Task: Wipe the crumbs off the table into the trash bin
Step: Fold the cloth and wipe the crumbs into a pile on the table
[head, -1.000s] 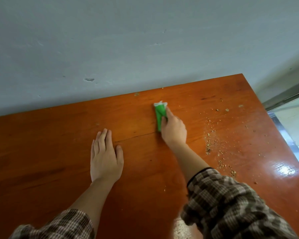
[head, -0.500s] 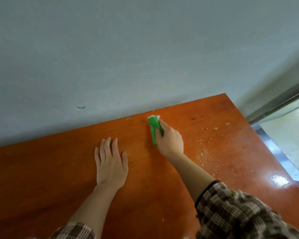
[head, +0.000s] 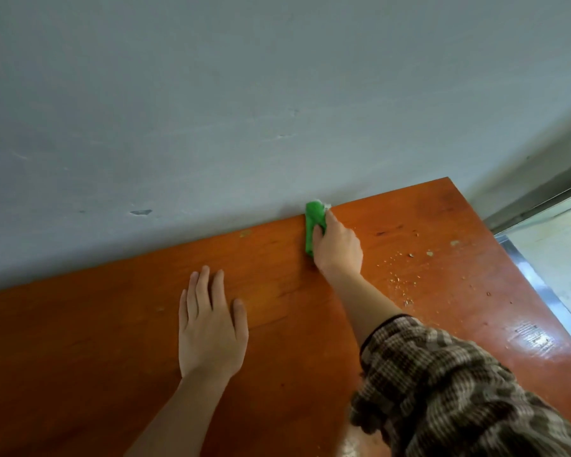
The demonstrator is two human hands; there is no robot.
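A glossy orange-brown wooden table (head: 80,357) fills the lower half of the view. My right hand (head: 337,249) presses a folded green cloth (head: 314,222) onto the table at its far edge, right against the wall. Pale crumbs (head: 406,278) lie scattered on the wood to the right of that hand, with a few bigger bits (head: 455,243) nearer the far right corner. My left hand (head: 210,324) rests flat on the table, fingers together, holding nothing. No trash bin is in view.
A grey-blue wall (head: 211,110) rises directly behind the table's far edge. Past the table's right edge runs a metal floor strip (head: 541,291), with pale floor tiles (head: 561,252) beyond it. A small pale mark (head: 245,233) sits on the wood near the wall.
My right hand has slid the green cloth away from me to the table's far edge at the wall. The camera has tilted up, showing more wall. My left hand stays flat.
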